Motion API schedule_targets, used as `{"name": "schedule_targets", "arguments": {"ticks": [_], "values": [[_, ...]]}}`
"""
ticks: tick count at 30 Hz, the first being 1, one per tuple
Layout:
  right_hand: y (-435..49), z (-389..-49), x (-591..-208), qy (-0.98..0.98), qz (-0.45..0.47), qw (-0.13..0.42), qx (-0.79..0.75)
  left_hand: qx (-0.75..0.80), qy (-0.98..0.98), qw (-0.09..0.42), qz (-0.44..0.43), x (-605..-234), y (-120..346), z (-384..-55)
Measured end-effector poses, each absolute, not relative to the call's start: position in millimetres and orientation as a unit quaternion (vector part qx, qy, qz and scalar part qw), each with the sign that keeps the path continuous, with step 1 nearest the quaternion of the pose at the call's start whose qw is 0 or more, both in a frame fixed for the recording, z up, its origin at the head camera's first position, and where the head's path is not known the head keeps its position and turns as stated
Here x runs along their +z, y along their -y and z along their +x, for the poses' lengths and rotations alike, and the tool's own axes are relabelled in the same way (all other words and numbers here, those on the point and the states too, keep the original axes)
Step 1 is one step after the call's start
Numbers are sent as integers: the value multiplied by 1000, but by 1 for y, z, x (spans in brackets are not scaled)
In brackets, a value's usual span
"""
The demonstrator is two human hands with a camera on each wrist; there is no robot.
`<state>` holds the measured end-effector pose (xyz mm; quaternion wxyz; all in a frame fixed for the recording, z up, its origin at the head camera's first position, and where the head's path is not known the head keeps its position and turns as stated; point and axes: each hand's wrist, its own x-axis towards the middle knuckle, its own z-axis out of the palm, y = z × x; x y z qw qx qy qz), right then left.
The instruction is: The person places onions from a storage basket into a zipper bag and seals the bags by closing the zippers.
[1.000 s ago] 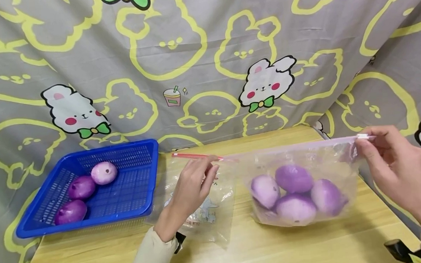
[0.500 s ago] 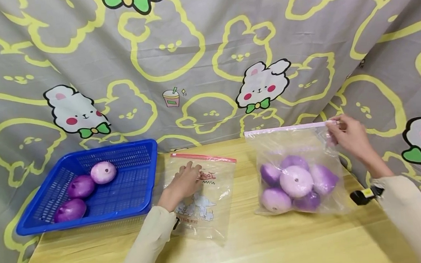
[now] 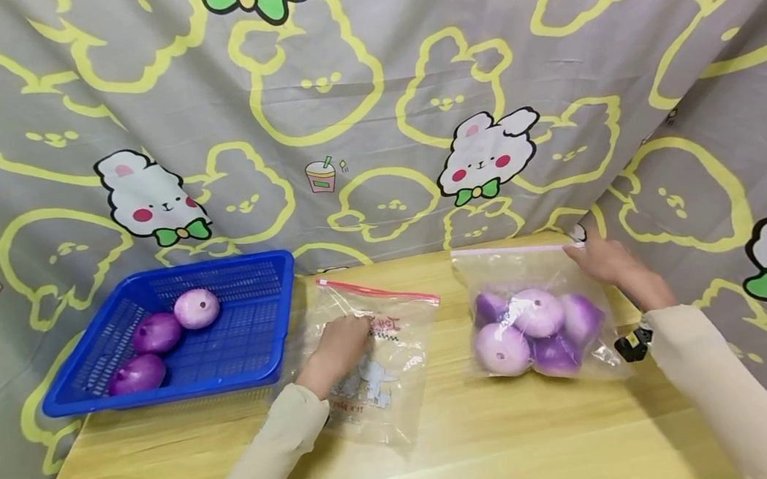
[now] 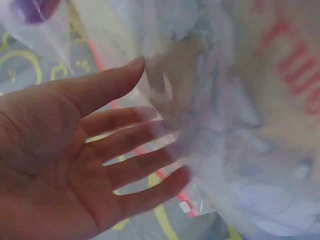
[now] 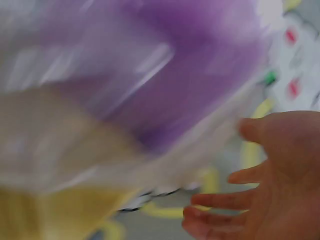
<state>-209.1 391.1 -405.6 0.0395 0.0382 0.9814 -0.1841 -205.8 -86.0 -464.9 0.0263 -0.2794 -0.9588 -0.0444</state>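
A clear zip bag with a pale purple seal [image 3: 513,261] stands on the right of the table, with several purple onions [image 3: 502,349] inside. Right at its upper right corner is my right hand [image 3: 612,262]; in the right wrist view its fingers [image 5: 225,201] are extended and apart, beside the bag. Flat on the table in the middle lies a second clear bag with a red zip [image 3: 387,294] and printed drawings. My left hand [image 3: 340,348] is over its left part, and the left wrist view shows loosely spread fingers [image 4: 142,162] with their tips against the plastic.
On the left sits a blue plastic basket [image 3: 278,356] holding 3 purple onions [image 3: 196,308]. A wooden table [image 3: 456,455] carries everything. Behind it hangs a grey curtain [image 3: 378,144] with yellow outlines and cartoon rabbits.
The bag of onions was held up by its seal and is now lowered onto the table, the right hand loosening from its corner. My left hand moved off the seals, down over the red-zip bag.
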Motion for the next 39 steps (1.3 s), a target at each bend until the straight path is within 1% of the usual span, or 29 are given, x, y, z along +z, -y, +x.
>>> {"name": "schedule_targets", "arguments": {"ticks": [1, 3, 5, 9, 12, 14, 16, 20, 23, 26, 30, 33, 35, 39], "values": [[-382, -207, -398, -986, 33, 41, -160, -38, 955, 53, -291, -467, 86, -204], [-361, -202, -385, -992, 11, 26, -121, -26, 946, 99, -306, -473, 86, -202], [-337, -198, -373, -994, -33, 9, -104, -18, 942, 131, -308, -477, 86, -202], [-285, -193, -364, -979, -153, -28, -132, -27, 943, 155, -291, -477, 88, -204], [-251, -194, -366, -955, -222, -36, -196, -38, 946, 160, -281, -469, 91, -203], [-234, -195, -367, -940, -236, -25, -247, -43, 943, 169, -283, -461, 93, -200], [-221, -199, -366, -929, -227, -15, -292, -53, 934, 192, -295, -451, 94, -196], [-214, -209, -362, -912, -174, 17, -371, -94, 896, 275, -337, -433, 97, -185], [-220, -217, -359, -902, -146, 69, -400, -145, 858, 330, -366, -421, 97, -176], [-229, -217, -360, -886, -151, 135, -416, -188, 816, 379, -393, -414, 96, -167], [-228, -206, -359, -833, -177, 206, -482, -211, 745, 456, -439, -409, 92, -159], [-216, -195, -348, -777, -192, 242, -548, -204, 695, 507, -468, -406, 89, -157], [-208, -186, -337, -759, -200, 246, -569, -192, 672, 535, -475, -403, 88, -156], [-191, -166, -314, -779, -241, 210, -540, -173, 648, 572, -472, -398, 88, -159]]}}
